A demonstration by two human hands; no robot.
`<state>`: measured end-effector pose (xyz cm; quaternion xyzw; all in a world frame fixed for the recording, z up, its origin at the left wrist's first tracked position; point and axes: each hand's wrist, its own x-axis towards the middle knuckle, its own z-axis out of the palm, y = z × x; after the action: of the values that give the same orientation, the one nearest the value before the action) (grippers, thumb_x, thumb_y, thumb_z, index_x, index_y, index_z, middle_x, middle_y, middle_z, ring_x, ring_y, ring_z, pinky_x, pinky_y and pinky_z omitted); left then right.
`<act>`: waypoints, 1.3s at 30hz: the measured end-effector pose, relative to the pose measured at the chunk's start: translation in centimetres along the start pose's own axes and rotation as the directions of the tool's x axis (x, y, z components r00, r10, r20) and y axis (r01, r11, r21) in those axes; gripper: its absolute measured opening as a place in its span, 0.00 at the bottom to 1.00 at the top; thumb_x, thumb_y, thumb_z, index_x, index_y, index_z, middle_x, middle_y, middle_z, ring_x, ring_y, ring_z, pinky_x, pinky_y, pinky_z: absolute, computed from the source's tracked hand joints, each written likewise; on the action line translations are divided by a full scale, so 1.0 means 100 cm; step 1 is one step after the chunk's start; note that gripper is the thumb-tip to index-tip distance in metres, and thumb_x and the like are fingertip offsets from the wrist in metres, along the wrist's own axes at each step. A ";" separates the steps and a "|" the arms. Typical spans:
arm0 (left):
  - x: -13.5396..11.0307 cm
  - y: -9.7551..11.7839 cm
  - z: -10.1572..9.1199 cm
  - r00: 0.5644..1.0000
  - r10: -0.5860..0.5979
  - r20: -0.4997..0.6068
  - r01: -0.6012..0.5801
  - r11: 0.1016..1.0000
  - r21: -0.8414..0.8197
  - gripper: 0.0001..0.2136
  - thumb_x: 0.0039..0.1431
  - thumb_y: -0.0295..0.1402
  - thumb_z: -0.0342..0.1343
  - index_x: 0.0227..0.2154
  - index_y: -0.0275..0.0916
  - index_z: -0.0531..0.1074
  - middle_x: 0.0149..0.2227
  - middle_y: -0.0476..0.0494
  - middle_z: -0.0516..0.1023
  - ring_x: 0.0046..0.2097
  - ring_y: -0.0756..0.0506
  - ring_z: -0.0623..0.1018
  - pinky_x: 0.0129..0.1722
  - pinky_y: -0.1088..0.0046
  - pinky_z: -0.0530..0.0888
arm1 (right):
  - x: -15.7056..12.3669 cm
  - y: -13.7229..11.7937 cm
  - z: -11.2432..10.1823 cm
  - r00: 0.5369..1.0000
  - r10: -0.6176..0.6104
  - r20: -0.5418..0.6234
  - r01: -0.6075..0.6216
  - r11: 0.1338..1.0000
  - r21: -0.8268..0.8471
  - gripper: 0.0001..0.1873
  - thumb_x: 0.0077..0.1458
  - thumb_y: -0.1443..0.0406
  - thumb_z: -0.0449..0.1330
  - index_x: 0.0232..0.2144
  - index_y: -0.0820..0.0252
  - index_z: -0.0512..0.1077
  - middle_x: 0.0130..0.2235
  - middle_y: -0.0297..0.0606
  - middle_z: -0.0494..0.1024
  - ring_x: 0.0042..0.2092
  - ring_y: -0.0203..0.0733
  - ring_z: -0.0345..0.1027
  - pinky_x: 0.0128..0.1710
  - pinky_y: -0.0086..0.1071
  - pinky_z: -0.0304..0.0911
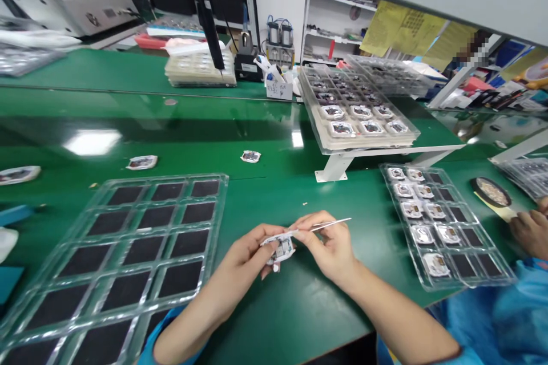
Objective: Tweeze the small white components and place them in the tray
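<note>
My left hand point(248, 254) is closed around the edge of a small white device housing point(283, 248) with an exposed circuit board. It holds the housing tilted above the green bench, thumb on the board's side. At the housing's upper right edge, the fingertips of my right hand point(327, 245) are pinched together. A pair of thin, pale tweezers point(331, 223) lies in that hand, with its pointed end sticking out to the right. What the right fingertips touch on the housing is too small to make out.
Left lies a clear tray point(139, 217) with dark-lined compartments; right, another tray point(413, 228) partly filled with housings. Stacked trays point(363, 142) stand on a raised shelf. Loose housings point(250, 156) lie behind. An electric screwdriver point(208, 28) hangs overhead. A co-worker's hand point(531, 232) is at far right.
</note>
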<state>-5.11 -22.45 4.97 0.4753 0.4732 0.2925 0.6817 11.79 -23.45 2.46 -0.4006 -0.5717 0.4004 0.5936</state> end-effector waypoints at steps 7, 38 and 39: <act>0.000 -0.002 -0.003 1.000 0.005 0.001 -0.004 0.999 -0.050 0.14 0.53 0.44 0.59 0.35 0.37 0.74 0.25 0.52 0.70 0.26 0.51 0.65 0.25 0.76 0.60 | 0.001 -0.004 -0.002 0.985 -0.146 0.097 0.160 0.975 -0.154 0.03 0.58 0.69 0.63 0.32 0.56 0.74 0.33 0.38 0.84 0.37 0.43 0.80 0.40 0.38 0.74; 0.089 0.008 -0.036 0.924 0.380 0.050 -0.316 0.682 0.659 0.11 0.52 0.38 0.57 0.37 0.40 0.70 0.31 0.48 0.79 0.33 0.44 0.78 0.32 0.70 0.74 | 0.007 -0.001 -0.004 0.964 -0.263 -0.051 0.245 0.942 -0.231 0.05 0.57 0.71 0.62 0.36 0.57 0.74 0.35 0.40 0.84 0.38 0.44 0.79 0.41 0.38 0.72; 0.104 0.011 -0.040 0.914 0.404 0.031 -0.314 0.659 0.684 0.12 0.52 0.37 0.58 0.38 0.39 0.71 0.33 0.46 0.80 0.34 0.43 0.78 0.34 0.68 0.74 | 0.007 -0.001 -0.004 0.959 -0.279 -0.042 0.261 0.933 -0.247 0.05 0.57 0.71 0.62 0.36 0.57 0.74 0.35 0.40 0.84 0.38 0.43 0.79 0.41 0.38 0.72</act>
<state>-4.75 -11.76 1.75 0.7545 0.4843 0.2583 0.3598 12.23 -22.82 2.75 -0.4017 -0.6422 0.2279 0.6117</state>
